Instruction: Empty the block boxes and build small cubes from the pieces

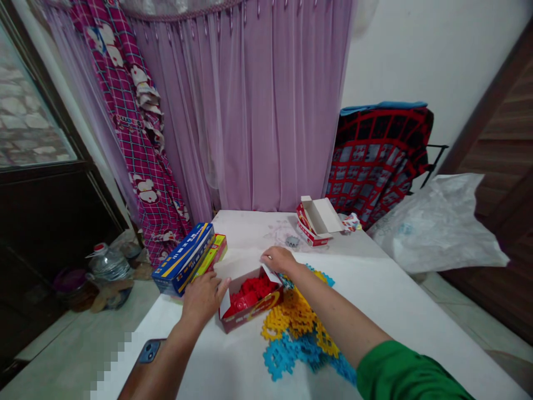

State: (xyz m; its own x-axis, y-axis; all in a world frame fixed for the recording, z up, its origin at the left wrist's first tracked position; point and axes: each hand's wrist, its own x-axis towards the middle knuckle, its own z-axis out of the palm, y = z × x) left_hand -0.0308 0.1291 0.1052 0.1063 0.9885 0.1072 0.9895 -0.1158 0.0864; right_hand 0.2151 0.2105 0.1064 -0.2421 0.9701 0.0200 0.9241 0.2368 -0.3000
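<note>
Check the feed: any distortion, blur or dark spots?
Head view: window frame and brown wood lean outward, wide-lens style; red pieces blur together; dark panel at left loses detail; blocky pixels break the lower-left edge of the white table.

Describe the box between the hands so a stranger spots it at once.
On the white table, find the left hand and right hand. Between them sits an open box, yellow and blue pieces to its right. Red pieces inside set it apart from the other open box farther back.
</note>
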